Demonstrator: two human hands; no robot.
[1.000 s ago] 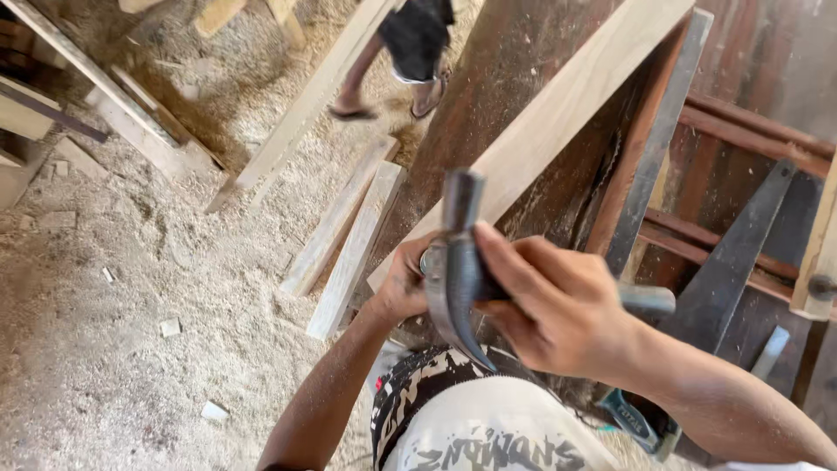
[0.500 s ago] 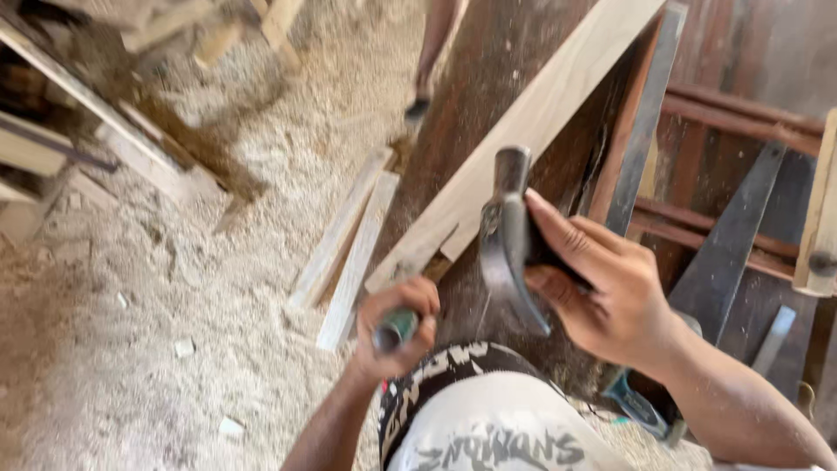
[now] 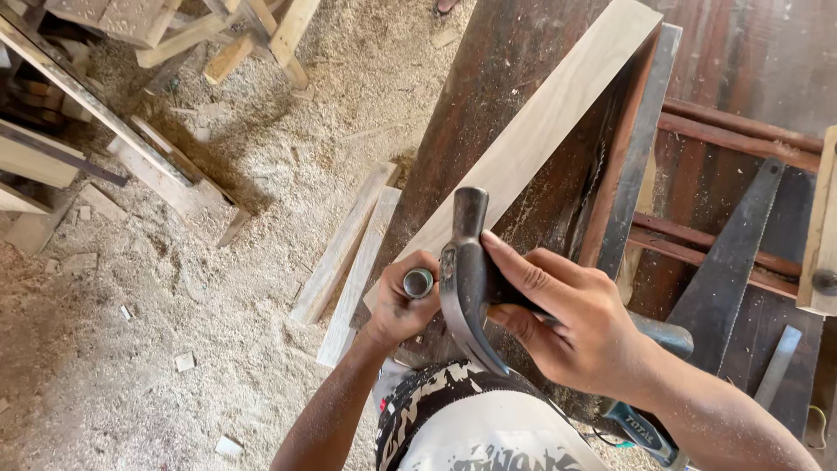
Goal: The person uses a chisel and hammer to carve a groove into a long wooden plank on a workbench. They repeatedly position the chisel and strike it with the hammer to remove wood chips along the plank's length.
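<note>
The right hand (image 3: 584,336) is closed around a dark steel claw hammer (image 3: 466,279), held just beside the left hand (image 3: 403,307). The left hand grips a chisel with round metal-capped handle (image 3: 418,283), at the near end of a long pale wooden plank (image 3: 540,131) on the dark counter (image 3: 488,96).

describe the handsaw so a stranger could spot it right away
Start at the dark wooden workbench on the right. Past the pale plank leaning across it, the handsaw lies flat: a long, dark, tapering metal blade, unlike the wooden strips around it.

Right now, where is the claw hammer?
Head view, centre: the claw hammer is gripped near its head by the right hand, beside the left hand holding a chisel.
</note>
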